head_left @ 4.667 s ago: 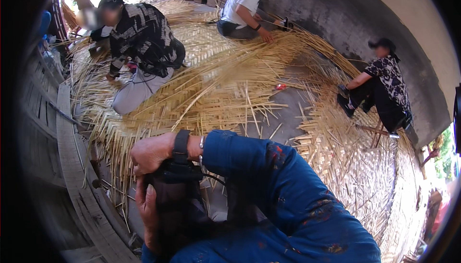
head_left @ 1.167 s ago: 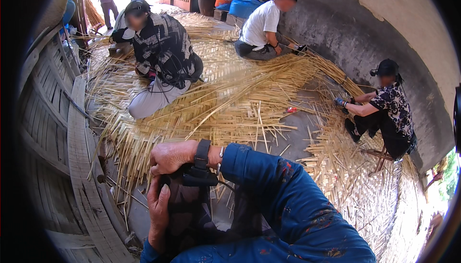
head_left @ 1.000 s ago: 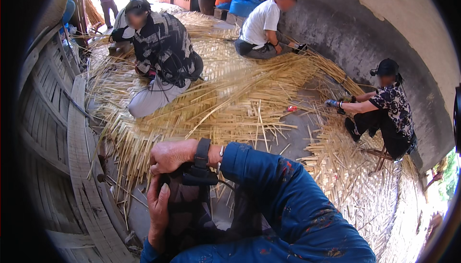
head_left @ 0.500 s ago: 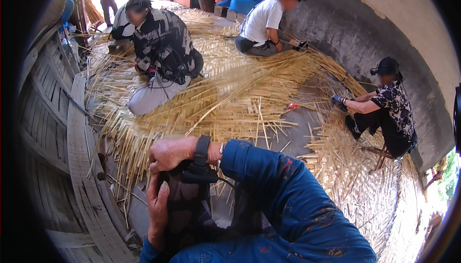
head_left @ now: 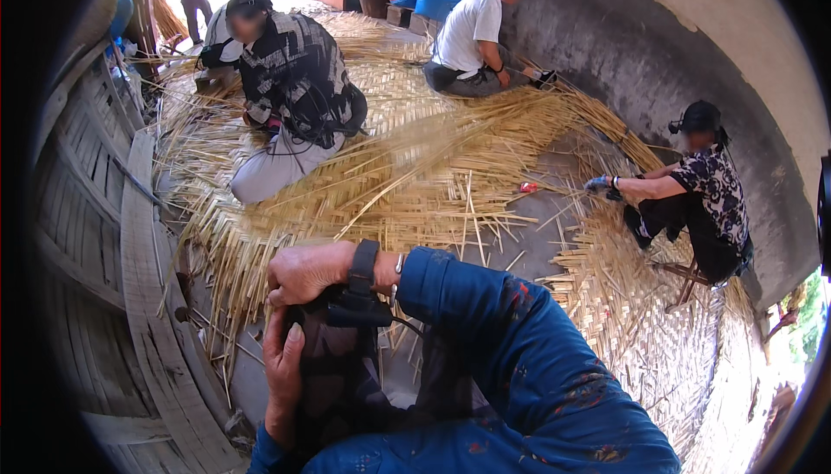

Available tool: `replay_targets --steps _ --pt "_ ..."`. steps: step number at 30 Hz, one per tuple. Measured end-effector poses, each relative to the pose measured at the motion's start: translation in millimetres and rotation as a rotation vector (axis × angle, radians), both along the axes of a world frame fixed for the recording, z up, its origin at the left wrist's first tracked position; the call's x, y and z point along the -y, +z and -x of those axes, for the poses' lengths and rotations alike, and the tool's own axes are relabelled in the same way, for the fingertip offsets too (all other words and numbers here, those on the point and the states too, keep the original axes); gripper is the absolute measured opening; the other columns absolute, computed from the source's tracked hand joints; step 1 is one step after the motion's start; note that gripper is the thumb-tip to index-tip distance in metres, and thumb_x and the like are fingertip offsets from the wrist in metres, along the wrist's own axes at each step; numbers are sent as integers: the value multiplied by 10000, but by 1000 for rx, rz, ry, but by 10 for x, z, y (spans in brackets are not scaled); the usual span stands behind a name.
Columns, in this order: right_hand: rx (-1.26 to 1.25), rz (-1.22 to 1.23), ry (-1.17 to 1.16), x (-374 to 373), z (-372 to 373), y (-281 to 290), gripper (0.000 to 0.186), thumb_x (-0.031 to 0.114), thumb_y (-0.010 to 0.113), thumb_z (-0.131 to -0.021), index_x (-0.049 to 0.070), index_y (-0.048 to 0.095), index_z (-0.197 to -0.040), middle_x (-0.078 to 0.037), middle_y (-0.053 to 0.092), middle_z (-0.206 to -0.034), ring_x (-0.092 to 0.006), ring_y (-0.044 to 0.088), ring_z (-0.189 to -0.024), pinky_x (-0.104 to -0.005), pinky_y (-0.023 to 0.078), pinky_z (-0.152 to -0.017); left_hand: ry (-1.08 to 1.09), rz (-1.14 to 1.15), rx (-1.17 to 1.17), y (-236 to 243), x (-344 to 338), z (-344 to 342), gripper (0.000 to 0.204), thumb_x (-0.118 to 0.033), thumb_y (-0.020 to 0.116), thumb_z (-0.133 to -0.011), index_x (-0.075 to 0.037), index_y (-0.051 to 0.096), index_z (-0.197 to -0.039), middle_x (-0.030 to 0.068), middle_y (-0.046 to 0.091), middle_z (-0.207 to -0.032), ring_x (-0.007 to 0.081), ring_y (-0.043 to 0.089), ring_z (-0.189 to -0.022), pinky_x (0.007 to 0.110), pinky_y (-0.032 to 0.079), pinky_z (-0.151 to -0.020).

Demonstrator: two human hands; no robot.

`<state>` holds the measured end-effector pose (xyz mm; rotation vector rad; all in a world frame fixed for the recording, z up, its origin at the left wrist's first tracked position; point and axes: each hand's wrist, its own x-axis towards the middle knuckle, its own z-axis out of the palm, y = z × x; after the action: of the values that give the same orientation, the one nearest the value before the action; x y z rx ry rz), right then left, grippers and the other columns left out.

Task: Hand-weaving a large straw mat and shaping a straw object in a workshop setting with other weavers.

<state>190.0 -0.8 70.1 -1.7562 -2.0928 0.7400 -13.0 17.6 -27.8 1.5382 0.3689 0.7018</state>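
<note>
My right hand (head_left: 305,271) reaches across from the right, its fingers curled down and their tips mostly hidden. Around that wrist are a dark strap (head_left: 363,268), a light bracelet and a black device (head_left: 359,309) with a cable. Just below, my left hand (head_left: 283,368) stands upright, with thumb and a finger stretched out; its fingertip meets the right hand's fingers. Both hands rest against a dark, dimly lit bulk (head_left: 333,366) over my lap; I cannot make out what it is or whether anything is between the fingers. Blue patterned sleeves (head_left: 519,344) cover my arms.
A large woven reed mat (head_left: 424,141) with loose strips spreads ahead; another woven mat (head_left: 640,335) lies right. Several people sit around, including one in black and white (head_left: 294,84). A wooden plank structure (head_left: 147,301) borders the left, a grey wall (head_left: 597,50) the right.
My hands hold almost the same place and pose. At the right, the seated person's gloved hands have shifted slightly; the person in the white shirt has leaned a little.
</note>
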Motion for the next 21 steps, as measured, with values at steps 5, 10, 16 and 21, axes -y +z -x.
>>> replay_targets --steps 5,10,16,21 --pt "-8 43 6 2 -17 55 398 368 598 -901 4 740 -978 -239 712 -943 -388 683 -929 -463 525 -829 -12 9 22 -75 -11 -40 562 -196 531 -1014 88 386 -1477 164 466 -1487 233 405 -1397 348 274 -1168" --pt "-18 43 5 -52 -28 -14 392 367 609 -898 5 740 -971 -236 712 -931 -389 684 -918 -468 524 -820 -21 21 45 -42 3 -54 561 -205 531 -1017 89 390 -1474 160 471 -1483 230 413 -1390 345 281 -1165" --pt "-35 6 13 -13 -18 41 338 311 586 -889 5 723 -929 -236 691 -848 -404 674 -817 -478 523 -741 -21 37 30 -23 20 -29 553 -212 540 -1015 79 408 -1467 153 489 -1463 226 440 -1362 340 302 -1149" --pt "-44 -4 16 -33 -26 -46 333 306 582 -886 8 724 -928 -233 691 -853 -404 670 -807 -477 521 -741 -25 73 15 -69 21 -29 558 -210 543 -1009 78 407 -1468 151 490 -1462 222 443 -1356 338 304 -1145"
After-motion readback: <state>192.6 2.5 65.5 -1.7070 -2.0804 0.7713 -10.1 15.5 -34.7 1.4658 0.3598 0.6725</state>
